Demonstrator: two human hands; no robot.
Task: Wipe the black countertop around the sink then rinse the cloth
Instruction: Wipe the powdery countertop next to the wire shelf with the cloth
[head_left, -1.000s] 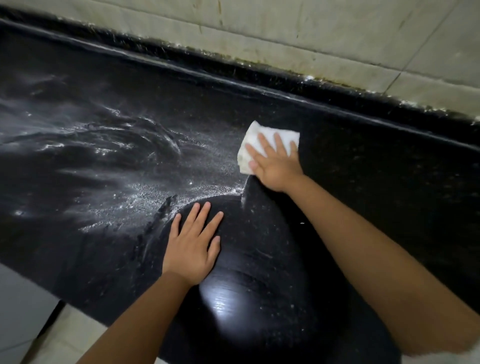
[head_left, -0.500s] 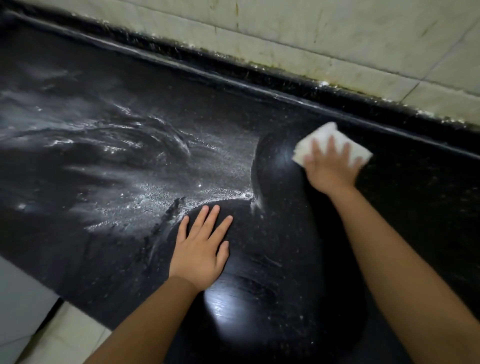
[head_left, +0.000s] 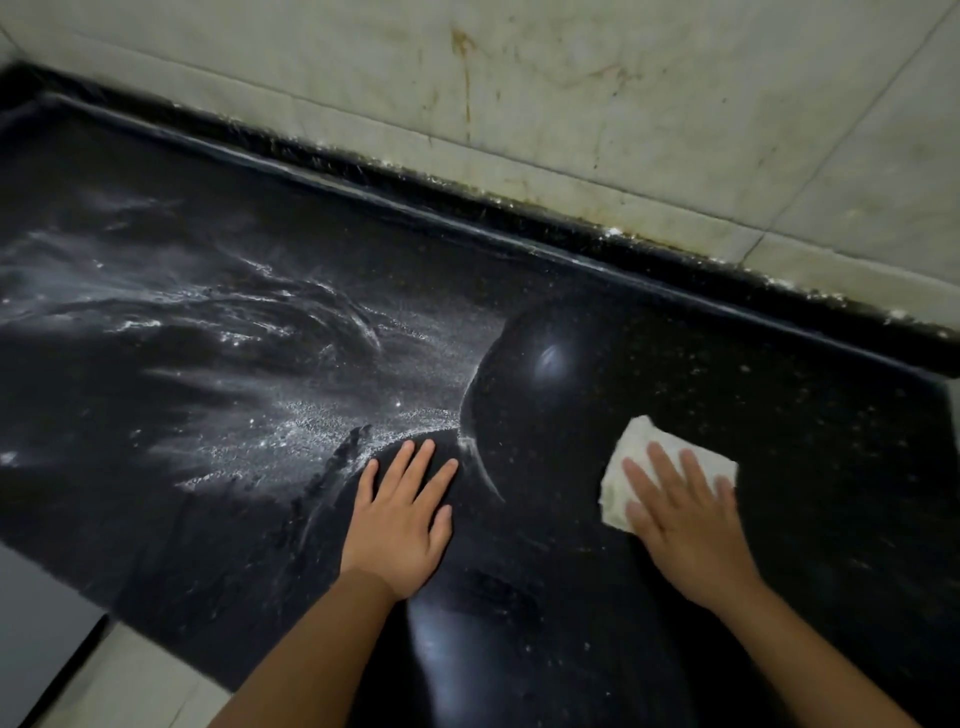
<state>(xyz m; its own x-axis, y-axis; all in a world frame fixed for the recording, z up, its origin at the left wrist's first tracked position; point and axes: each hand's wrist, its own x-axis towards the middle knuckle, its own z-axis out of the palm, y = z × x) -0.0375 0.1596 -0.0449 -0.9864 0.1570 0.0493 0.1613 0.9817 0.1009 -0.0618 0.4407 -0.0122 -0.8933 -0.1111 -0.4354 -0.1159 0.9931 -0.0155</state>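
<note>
The black countertop (head_left: 597, 270) fills the view, with white powdery smears (head_left: 270, 415) across its left half and a darker wiped patch in the middle. A folded white cloth (head_left: 639, 452) lies flat on the counter at the right. My right hand (head_left: 680, 514) presses on the cloth with straight, spread fingers. My left hand (head_left: 402, 514) rests flat on the counter at the edge of the wiped patch, fingers straight. No sink is in view.
A raised black lip (head_left: 519, 228) runs along the back of the counter under a stained pale tiled wall (head_left: 623, 104). The counter's front edge (head_left: 156, 644) drops to a light floor at the lower left.
My right hand has slid the cloth from near the back lip toward me and to the right, widening the wiped patch. My left hand has stayed in place.
</note>
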